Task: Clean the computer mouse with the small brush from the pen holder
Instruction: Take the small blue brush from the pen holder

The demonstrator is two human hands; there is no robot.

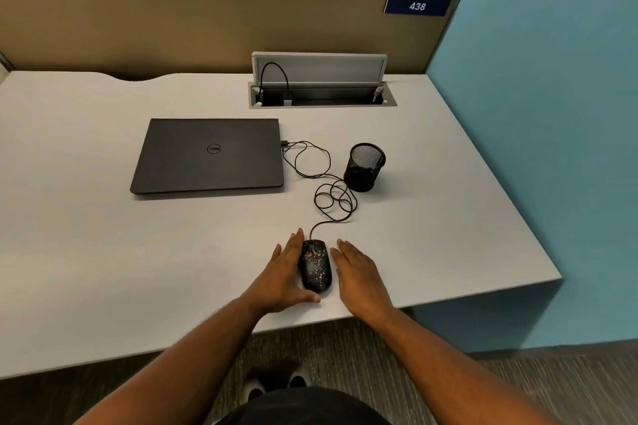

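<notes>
— Mouse?
— Mouse (316,266), flecked with crumbs, near the desk's (103,252) front edge. My left hand (288,274) lies flat against its left side, thumb behind it; my right hand (357,269) lies flat just right, apart. Neither holds anything.
— Holder?
— Pen holder (364,166) beyond the mouse; laptop (209,155) to the mouse's far left.

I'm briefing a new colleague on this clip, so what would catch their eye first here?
The black mouse speckled with pale crumbs sits near the desk's front edge, with the left hand and right hand lying flat on either side of it. Behind it, its cable loops toward a closed laptop and a mesh pen holder.
</notes>
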